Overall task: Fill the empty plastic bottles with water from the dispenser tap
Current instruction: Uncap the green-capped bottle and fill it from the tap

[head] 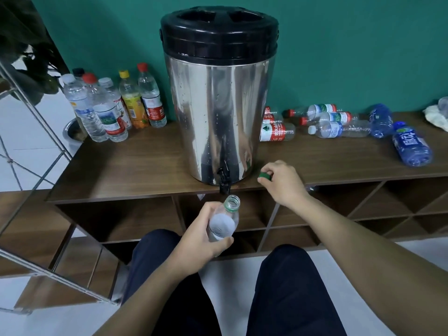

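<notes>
Below the tap [224, 181] at the near edge of the wooden shelf unit [135, 163], your left hand [201, 241] wraps around an uncapped clear bottle [224, 219], fingers curled round its white label. Bottle is tilted, open mouth just under and slightly right of the spout, not touching it. Your right hand [281, 181] sits at the shelf's near edge just right of the steel dispenser [218, 115], fingertips pinching a green cap [263, 175]; can't tell if the cap touches the wood.

Dispenser stands at the near edge, tap overhanging it, black lid [219, 30] on top. Far left by the teal wall [351, 49]: a group of upright capped bottles [114, 105], near the shelf's left edge. Right of the dispenser: empty bottles lying on their sides [324, 120], then two blue bottles [397, 134], the nearer one close to the near edge. White cloth [436, 115] at the far right.

Bare wood runs along the near edge left of the tap, and between your right hand and the blue bottles. Open cubbies [242, 214] sit behind the held bottle. Your knees [283, 270] are near, below both hands. Metal railing [36, 112] on the left.
</notes>
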`<state>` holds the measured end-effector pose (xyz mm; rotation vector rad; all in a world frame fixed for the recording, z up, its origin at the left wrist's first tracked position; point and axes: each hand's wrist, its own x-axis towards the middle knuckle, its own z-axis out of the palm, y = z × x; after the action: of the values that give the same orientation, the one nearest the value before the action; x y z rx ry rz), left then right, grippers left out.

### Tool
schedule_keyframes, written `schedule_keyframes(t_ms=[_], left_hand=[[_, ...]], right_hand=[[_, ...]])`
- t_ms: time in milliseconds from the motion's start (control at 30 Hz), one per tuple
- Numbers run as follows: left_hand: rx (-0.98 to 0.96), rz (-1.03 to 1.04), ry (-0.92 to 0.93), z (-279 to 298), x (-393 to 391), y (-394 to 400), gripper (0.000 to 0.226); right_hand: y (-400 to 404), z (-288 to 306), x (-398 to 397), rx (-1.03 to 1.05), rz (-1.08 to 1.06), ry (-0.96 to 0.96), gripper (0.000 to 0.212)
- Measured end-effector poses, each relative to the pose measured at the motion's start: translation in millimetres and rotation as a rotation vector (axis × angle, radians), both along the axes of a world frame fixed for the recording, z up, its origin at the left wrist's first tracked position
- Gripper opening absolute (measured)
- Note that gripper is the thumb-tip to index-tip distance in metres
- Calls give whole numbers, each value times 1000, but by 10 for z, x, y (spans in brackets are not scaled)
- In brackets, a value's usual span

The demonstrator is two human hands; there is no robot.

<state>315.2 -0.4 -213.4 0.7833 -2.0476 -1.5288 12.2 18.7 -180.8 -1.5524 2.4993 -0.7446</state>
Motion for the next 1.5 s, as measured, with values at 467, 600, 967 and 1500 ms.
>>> schedule_keyframes(t_ms=[467,600,967,1500], left_hand=[[135,-4,-153,-467,-123,-318,68],[146,10,-131,-489,-126,-333,67],[97,90,-47,-530,-218,-329,70],[8,184,-28,-455,-193,-290,61]], right_hand=[[184,591,641,-359,107,-383,20],[260,867,1006,-326,329,-572,27],[97,879,1170,-286,253,-318,35],[175,521,978,-246,140,-665,29]])
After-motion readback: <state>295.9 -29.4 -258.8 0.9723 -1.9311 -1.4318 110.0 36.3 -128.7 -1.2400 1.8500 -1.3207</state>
